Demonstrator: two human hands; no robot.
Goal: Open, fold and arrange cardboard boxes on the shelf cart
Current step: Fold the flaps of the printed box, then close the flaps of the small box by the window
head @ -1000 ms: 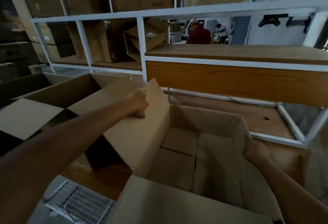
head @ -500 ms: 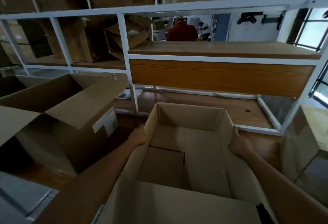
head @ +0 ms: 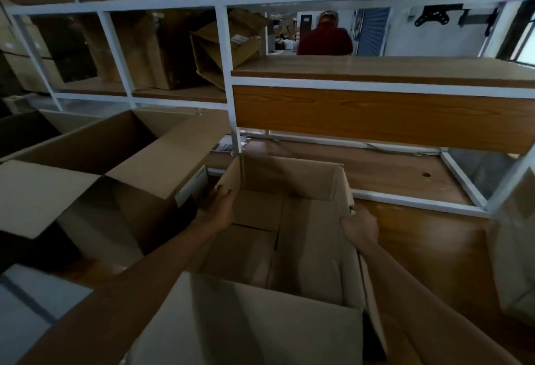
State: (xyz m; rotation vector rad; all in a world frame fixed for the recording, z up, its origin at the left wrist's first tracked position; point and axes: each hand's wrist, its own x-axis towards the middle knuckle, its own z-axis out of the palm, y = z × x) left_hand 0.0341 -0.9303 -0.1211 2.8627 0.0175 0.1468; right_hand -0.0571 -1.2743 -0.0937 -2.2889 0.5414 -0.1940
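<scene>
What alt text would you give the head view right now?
A person's left hand and right hand grip opposite side walls of an open, empty cardboard box. A larger open box sits to its left, in front of a white-framed shelf cart; a person in a red top stands beyond it.

Two open cardboard boxes show plainly: the middle box (head: 289, 173) and one larger box (head: 43, 194) just left of it. Two hands grip the middle box: the left hand (head: 218, 208) on its left wall and the right hand (head: 360, 227) on its right. Beyond it are one tilted box (head: 228, 43) and one person in red (head: 324, 41). The cartons farther back are too dim to count.
</scene>
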